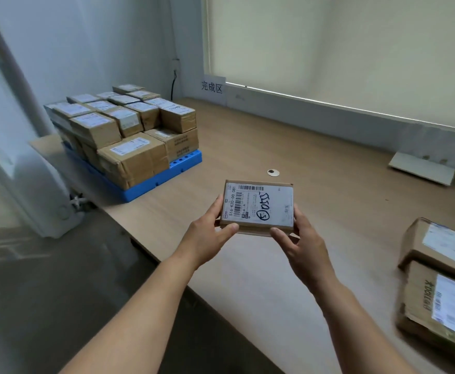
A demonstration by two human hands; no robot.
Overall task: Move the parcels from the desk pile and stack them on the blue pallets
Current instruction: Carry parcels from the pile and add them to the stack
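Observation:
A small flat cardboard parcel (258, 206) with a white shipping label and black handwriting is held above the desk at centre. My left hand (210, 236) grips its left edge, thumb on the near corner. My right hand (301, 244) grips its right edge. At the far left a blue pallet (185, 160) carries several stacked brown parcels (123, 122) in two layers. Two larger parcels (436, 279) lie at the right edge of the desk.
The wooden desk (274, 136) runs along a wall with a drawn blind. A small round disc (273, 172) lies on the desk beyond the held parcel. A paper sign (212, 87) hangs on the wall. A white panel (420, 168) lies at far right.

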